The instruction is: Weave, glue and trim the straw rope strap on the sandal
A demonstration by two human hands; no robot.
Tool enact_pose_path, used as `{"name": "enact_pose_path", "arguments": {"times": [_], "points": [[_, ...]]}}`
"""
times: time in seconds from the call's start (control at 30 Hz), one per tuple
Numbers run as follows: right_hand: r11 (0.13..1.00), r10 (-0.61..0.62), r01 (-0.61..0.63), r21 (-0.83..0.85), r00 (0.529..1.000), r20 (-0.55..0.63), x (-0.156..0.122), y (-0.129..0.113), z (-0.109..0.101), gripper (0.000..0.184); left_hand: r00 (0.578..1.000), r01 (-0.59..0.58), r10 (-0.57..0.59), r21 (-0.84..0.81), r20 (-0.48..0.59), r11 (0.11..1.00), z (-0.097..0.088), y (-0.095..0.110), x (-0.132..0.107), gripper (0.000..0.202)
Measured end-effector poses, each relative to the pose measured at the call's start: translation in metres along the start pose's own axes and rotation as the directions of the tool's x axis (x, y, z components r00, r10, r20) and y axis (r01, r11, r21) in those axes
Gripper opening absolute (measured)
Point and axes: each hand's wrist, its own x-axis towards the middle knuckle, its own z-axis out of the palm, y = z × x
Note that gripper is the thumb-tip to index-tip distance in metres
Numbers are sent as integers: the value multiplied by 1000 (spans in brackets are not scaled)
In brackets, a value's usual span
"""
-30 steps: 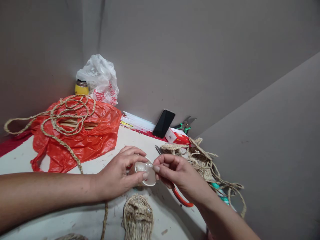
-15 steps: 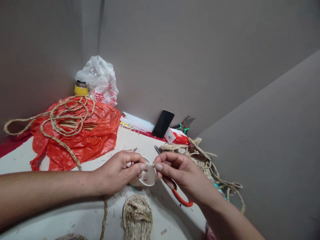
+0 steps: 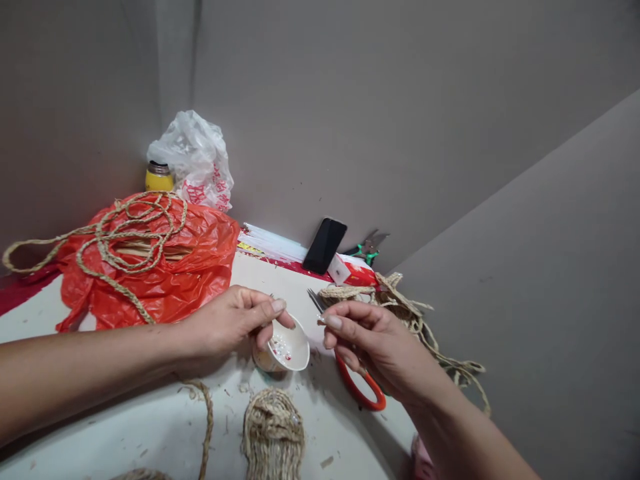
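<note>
My right hand (image 3: 365, 340) pinches a few small clear beads (image 3: 321, 320) between thumb and fingertips, right of a white paper cup (image 3: 300, 350). Inside the cup lie several clear beads (image 3: 281, 348) and a bit of red. My left hand (image 3: 245, 320) is over the cup's left rim, thumb and forefinger pressed together; anything between them is too small to make out. Below the cup lies a woven straw piece (image 3: 274, 433). Scissors with orange handles (image 3: 373, 402) rest under my right hand, their blades pointing away.
Braided straw cord (image 3: 135, 267) is heaped on a red plastic bag (image 3: 205, 267) at left. Behind stand a yellow jar (image 3: 159, 181) and a white plastic bag (image 3: 195, 150). A phone (image 3: 325, 245), green-handled pliers (image 3: 370, 252) and more straw braid (image 3: 420, 327) line the wall side.
My hands have moved apart from where their fingertips met above the cup. The beads stay in my right fingers, and the left hand has shifted slightly left and up, uncovering more of the cup.
</note>
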Motion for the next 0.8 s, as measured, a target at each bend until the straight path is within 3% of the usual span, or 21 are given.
{"name": "enact_pose_path", "arguments": {"times": [0.33, 0.53, 0.67, 0.8], "points": [[999, 0, 0, -41, 1000, 8, -5, 5, 4, 29, 997, 69, -62, -130, 54, 989, 2, -1, -3, 37], [971, -158, 150, -184, 987, -31, -8, 9, 12, 15, 995, 41, -43, 29, 90, 999, 4, 5, -6, 38], [944, -142, 116, -307, 988, -65, -13, 6, 22, 18, 994, -13, -1, 129, 106, 992, 10, 11, -13, 36], [929, -120, 106, -355, 993, -18, -17, 3, 34, 21, 990, -118, 93, 256, 108, 959, 17, 14, -20, 34]]}}
